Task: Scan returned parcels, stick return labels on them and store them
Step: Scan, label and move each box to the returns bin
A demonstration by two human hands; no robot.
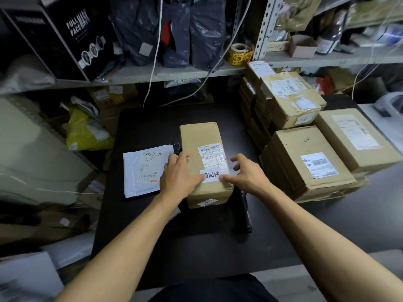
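Cluttered metal shelving [196,71] ran across the back, holding dark plastic bags [174,29], a black mask box [65,33] and a yellow roll of stickers [239,53]. Below it stood a black table [174,236] with a brown cardboard parcel [202,136] lying lengthwise in the middle. A printed shipping label [212,154] sat on the parcel's top face, and just below it, at the near end, lay a white return label [212,175] with three dark characters. The left hand [177,176] rested on the parcel's left edge — fingers fairly straight, thumb pressed on the return label's left end. The right hand [244,171] was spread loosely, its thumb flat on the label's right end, the other fingers lifted beside the parcel. A white padded mailer [141,171] lay on the table just left of the parcel. A black marker [246,212] lay near the parcel's near right corner. Stacked cardboard boxes [305,153] filled the right side — well apart from the hands.
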